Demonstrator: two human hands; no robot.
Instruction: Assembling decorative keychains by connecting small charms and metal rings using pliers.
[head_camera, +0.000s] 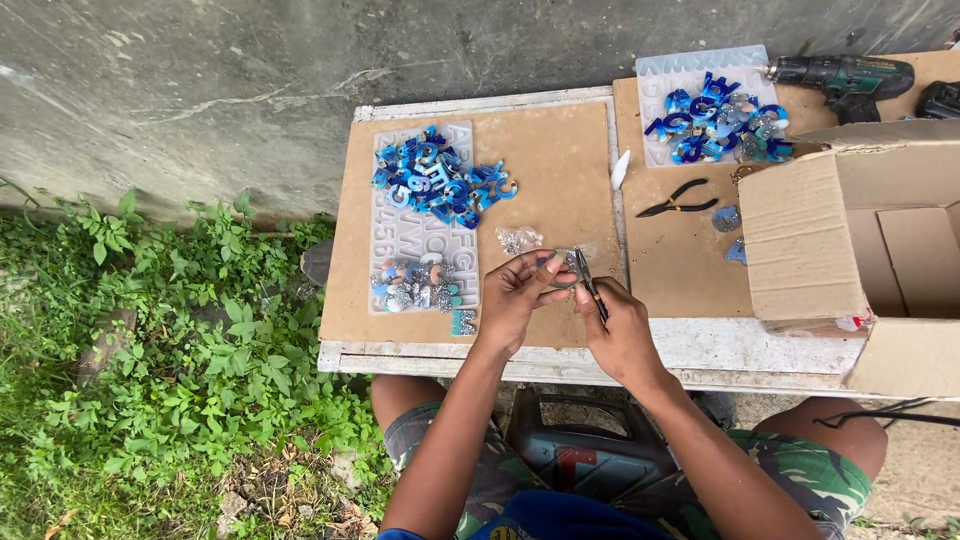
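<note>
Pliers (590, 285) in right hand (618, 335), beside left hand (520, 295).

Over a brown board (540, 170), the left hand (520, 295) pinches a small silvery piece (566, 268) while the right hand (622, 335) grips thin dark pliers (590, 285) touching it. Blue resin letters (440, 185) lie heaped on a clear mould (425, 215); a cardboard box (850, 240) stands open at right.

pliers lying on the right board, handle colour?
Black handles on the pliers; head view, the only one.
</note>
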